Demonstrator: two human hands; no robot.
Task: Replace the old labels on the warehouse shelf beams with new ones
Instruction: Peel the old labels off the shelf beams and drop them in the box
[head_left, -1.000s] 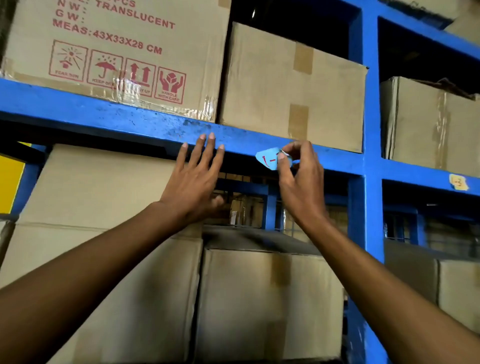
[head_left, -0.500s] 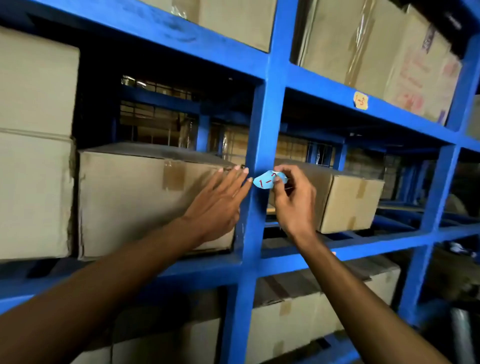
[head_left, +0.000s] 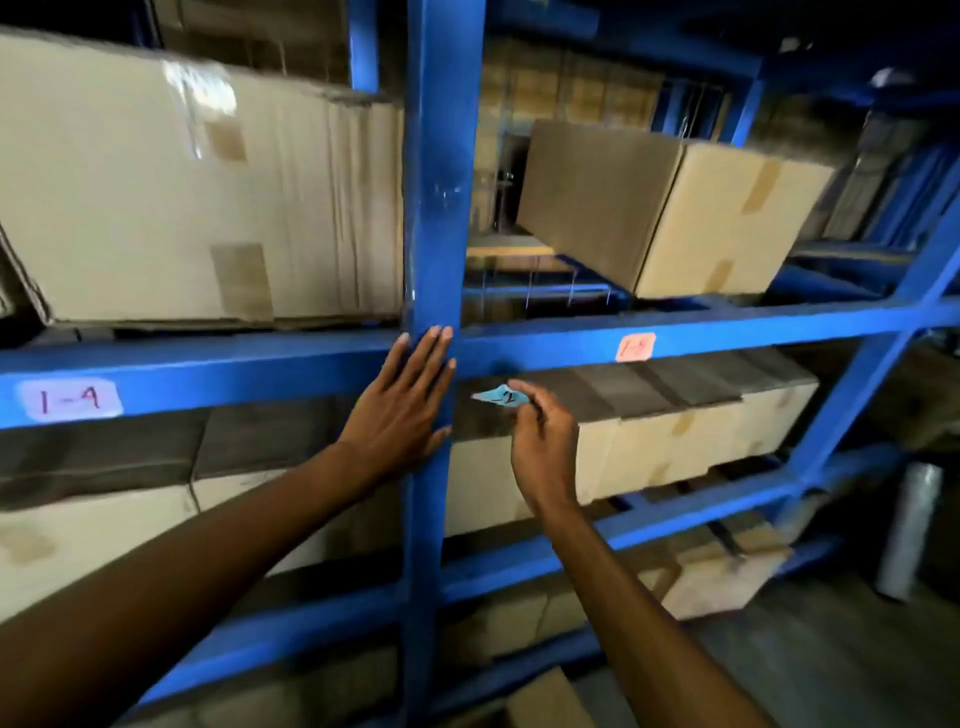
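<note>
Pinching one crumpled blue label (head_left: 500, 396) between its fingertips, the right hand (head_left: 543, 447) hovers just under the shelf beam (head_left: 727, 332). At nine o'clock from it, the left hand (head_left: 402, 410) lies flat and released on the post (head_left: 441, 182). Two labels remain stuck on: a pale one (head_left: 70, 399) and an orange one (head_left: 636, 347).

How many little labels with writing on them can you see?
3: a pale pink label marked 1-9 on the left beam, a small orange label on the right beam, and a crumpled light-blue label in the right hand. Others may be hidden.
</note>
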